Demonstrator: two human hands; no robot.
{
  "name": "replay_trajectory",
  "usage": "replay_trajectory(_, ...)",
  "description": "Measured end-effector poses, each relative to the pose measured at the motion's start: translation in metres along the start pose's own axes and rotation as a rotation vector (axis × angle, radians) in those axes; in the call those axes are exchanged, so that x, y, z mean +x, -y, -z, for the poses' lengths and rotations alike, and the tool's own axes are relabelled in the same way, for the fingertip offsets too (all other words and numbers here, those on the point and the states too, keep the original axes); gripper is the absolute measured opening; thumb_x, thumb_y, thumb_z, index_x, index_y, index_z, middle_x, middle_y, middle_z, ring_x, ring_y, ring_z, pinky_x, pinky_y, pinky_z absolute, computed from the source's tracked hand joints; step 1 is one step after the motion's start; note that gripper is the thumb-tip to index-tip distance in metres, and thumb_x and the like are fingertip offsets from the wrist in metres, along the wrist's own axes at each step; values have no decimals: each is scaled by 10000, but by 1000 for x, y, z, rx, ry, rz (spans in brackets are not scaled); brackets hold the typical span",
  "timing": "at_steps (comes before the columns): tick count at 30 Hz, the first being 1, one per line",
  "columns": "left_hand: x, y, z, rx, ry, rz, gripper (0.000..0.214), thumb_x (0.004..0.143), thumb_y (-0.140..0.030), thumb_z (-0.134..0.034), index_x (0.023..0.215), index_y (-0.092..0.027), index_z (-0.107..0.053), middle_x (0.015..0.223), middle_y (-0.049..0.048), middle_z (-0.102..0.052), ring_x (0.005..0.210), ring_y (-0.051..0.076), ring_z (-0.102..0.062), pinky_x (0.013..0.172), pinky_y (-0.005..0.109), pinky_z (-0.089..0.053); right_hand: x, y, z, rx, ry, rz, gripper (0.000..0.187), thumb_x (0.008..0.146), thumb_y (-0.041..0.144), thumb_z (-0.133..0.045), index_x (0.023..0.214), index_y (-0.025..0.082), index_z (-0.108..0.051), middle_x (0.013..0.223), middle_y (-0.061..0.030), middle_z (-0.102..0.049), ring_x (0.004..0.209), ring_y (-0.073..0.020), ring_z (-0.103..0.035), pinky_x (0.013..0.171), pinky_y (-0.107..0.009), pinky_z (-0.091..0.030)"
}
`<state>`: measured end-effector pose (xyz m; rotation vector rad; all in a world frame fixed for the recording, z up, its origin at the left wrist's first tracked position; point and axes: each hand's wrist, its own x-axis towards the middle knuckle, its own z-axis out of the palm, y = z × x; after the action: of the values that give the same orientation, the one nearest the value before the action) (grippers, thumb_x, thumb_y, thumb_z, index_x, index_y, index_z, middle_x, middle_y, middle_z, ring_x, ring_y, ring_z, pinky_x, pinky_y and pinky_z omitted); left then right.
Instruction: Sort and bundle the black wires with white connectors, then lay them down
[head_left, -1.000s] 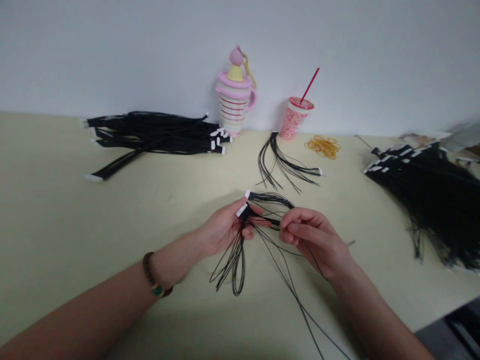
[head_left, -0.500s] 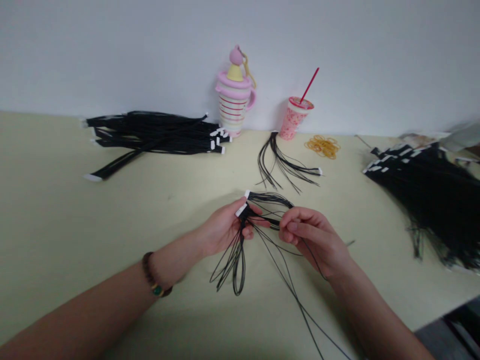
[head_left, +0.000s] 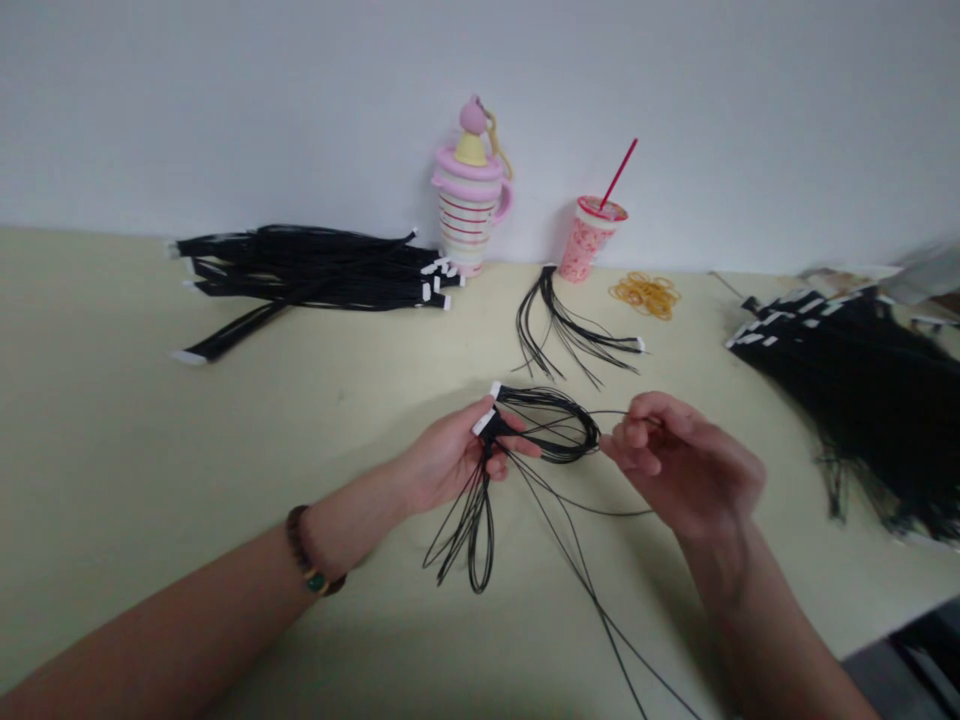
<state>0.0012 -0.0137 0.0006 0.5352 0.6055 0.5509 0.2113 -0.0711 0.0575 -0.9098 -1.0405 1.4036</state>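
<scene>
My left hand [head_left: 454, 450] is shut on a bunch of thin black wires [head_left: 544, 425] just below their white connectors [head_left: 485, 415]. Some wires curve away in a loop to the right, and others hang in loops onto the table. My right hand [head_left: 679, 460] has moved to the right of that loop and is raised. Its fingertips pinch what looks like a single thin black wire, drawn out from the bunch. A beaded bracelet [head_left: 309, 552] circles my left wrist.
A pale yellow table [head_left: 187, 450] runs to a white wall. Black wire bundles lie at the back left [head_left: 300, 275] and right [head_left: 847, 390], with a smaller bunch [head_left: 559, 330] at the back centre. A pink-striped mug [head_left: 466, 195], straw cup [head_left: 589, 240] and rubber bands [head_left: 645, 295] stand behind.
My right hand has moved up and to the right, away from the bunch, drawing a wire out with it. My left hand has stayed in place.
</scene>
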Motion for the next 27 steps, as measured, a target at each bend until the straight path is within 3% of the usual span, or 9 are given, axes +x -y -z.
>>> replay_trajectory(5, 0, -1, 1, -8, 11, 16, 325, 910, -387, -362, 856, -123, -544, 799, 146, -687, 463, 79, -511, 491, 195, -360, -1, 18, 23, 19, -181, 153, 239, 797, 323, -432, 802, 289, -669, 664, -19, -551, 459, -106, -282, 547, -307, -327)
replay_trajectory(11, 0, 0, 2, -11, 31, 1, 337, 913, -386, -354, 859, -115, -547, 802, 155, -686, 457, 82, -511, 488, 201, -360, 7, 23, 33, 164, -339, 261, 138, 663, 235, -590, 783, 255, -654, 631, 17, -494, 456, -81, -169, 472, -237, -295)
replay_trajectory(15, 0, 1, 2, 28, 11, 8, 364, 919, -380, -330, 840, -108, -558, 777, 163, -684, 458, 82, -510, 496, 200, -368, 12, 22, 32, 218, -347, 318, 122, 646, 217, -663, 768, 217, -653, 576, 47, -450, 455, -56, -255, 462, -192, -313)
replay_trajectory(19, 0, 1, 2, 94, -26, 13, 409, 923, -400, -318, 817, -98, -572, 745, 176, -680, 436, 71, -488, 479, 191, -356, 14, 9, 24, -120, -305, 359, 75, 731, 244, -636, 682, 187, -642, 656, -1, -531, 566, -88, -446, 507, -214, -346)
replay_trajectory(21, 0, 1, 2, 98, -12, 16, 410, 919, -413, -332, 821, -99, -577, 743, 177, -681, 440, 68, -486, 481, 188, -355, 13, -1, 18, -392, -290, 340, 119, 778, 247, -605, 688, 181, -644, 634, -5, -545, 563, -95, -461, 506, -221, -342)
replay_trajectory(24, -1, 2, 2, 113, 1, 11, 406, 912, -422, -355, 830, -100, -588, 694, 152, -674, 440, 65, -479, 482, 185, -350, 8, -12, 5, -820, -180, 201, 163, 799, 260, -577, 705, 149, -651, 566, -2, -541, 511, -88, -438, 470, -214, -315)
replay_trajectory(27, -1, 3, 1, 138, -10, 0, 405, 902, -430, -371, 822, -102, -596, 635, 116, -656, 432, 66, -474, 473, 187, -338, 5, -16, -6, -1021, -59, 106, 181, 792, 260, -547, 751, 130, -666, 562, -6, -569, 474, -80, -425, 447, -206, -310)
